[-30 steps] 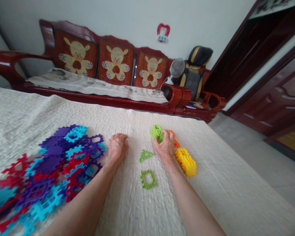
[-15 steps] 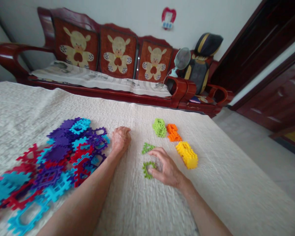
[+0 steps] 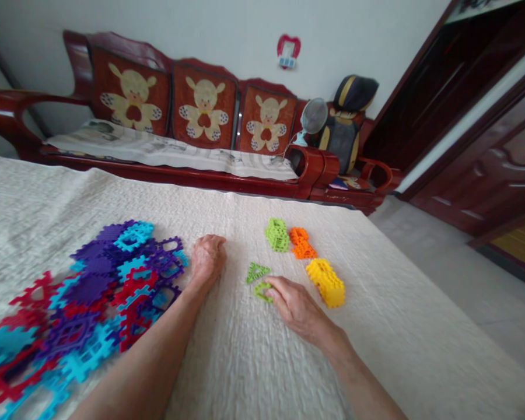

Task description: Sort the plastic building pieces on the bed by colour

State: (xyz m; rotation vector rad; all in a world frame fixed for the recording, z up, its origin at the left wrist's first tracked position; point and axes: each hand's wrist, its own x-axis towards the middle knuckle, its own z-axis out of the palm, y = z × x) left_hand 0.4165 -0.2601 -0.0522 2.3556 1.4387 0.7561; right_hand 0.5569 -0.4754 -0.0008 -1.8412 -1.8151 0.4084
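My right hand (image 3: 295, 303) lies over a flat green square piece (image 3: 261, 289), fingers closed on its edge. A green triangle piece (image 3: 256, 271) lies just beyond it on the cream bedspread (image 3: 389, 326). My left hand (image 3: 207, 259) rests curled on the cloth next to the pile of purple, blue and red flat pieces (image 3: 91, 291). Farther out stand a green stack (image 3: 277, 234), an orange stack (image 3: 301, 243) and a yellow stack (image 3: 326, 282).
Beyond the bed's far edge runs a red wooden bench (image 3: 192, 157) with bear cushions. At its right end are a small fan (image 3: 312, 119) and a dark bag (image 3: 347, 116). Dark wooden doors (image 3: 476, 134) and bare floor lie to the right.
My right hand let go of the green stack, pulled back toward me and came down on the green square piece. My left hand stayed where it was.
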